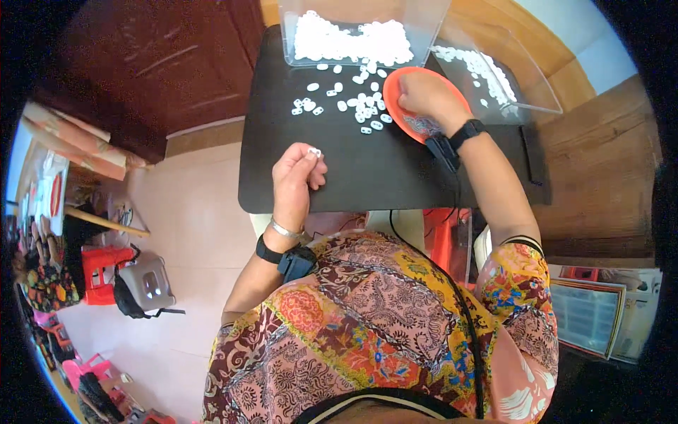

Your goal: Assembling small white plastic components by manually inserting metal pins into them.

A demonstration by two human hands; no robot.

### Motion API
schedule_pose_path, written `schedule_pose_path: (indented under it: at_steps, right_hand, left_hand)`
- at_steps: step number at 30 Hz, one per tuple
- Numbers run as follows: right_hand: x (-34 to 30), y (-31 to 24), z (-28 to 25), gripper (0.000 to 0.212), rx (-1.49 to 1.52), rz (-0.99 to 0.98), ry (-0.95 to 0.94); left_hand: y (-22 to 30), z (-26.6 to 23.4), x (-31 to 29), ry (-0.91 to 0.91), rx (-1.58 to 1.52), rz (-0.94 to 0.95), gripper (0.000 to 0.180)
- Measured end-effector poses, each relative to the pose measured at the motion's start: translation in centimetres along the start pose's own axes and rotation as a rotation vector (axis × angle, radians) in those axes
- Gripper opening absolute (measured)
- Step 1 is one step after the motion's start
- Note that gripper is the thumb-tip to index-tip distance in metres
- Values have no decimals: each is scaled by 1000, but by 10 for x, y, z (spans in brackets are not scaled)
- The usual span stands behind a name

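The right hand (432,99) is lowered into the orange dish (390,99), knuckles up, its fingers bent; their tips are hidden below the hand, so I cannot tell how far apart they stand or whether they have hold of anything. Small greyish bits (422,126) show in the near part of the dish, too fine to make out. To the left of the dish and nearer the body, the left hand (300,173) pinches a white piece (315,152) between thumb and forefinger, closed firmly enough that the fingers cover part of it, with the other fingers loosely curled. Loose white pieces (364,112) — small ovals, many showing two holes — lie scattered left of the dish, a few close beside its rim. Beyond the dish, to its left, a clear box (432,32) heaped with more of them is cut off by the upper edge; to its right, a clear sheet or container (544,95) has white pieces behind it, and I cannot tell whether they lie in it or under it. All this is on a black tabletop (353,177) with rounded corners. Left of the dish, past the table, are a dark red door (155,71) and a pale pink floor (205,205) with a grey case (147,283); right of the dish stands a brown wooden panel (600,184).
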State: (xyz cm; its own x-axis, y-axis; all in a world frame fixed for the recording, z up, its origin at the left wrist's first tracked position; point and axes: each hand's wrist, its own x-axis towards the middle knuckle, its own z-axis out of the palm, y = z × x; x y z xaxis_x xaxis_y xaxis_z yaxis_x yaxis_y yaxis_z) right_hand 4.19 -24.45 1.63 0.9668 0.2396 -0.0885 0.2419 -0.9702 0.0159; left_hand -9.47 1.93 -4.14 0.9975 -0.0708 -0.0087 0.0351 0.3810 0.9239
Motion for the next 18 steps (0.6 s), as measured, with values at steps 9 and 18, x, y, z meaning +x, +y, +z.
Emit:
schedule_pose_path:
  at_steps: [9,18]
  right_hand:
    - [-41,-7,-20,17,885,-137,258]
    - [-61,-105,7,15,1399,-291,-61]
  left_hand:
    - [2,2,-1,4,58,-20,13]
    - [2,4,-4,4,92,-8,13]
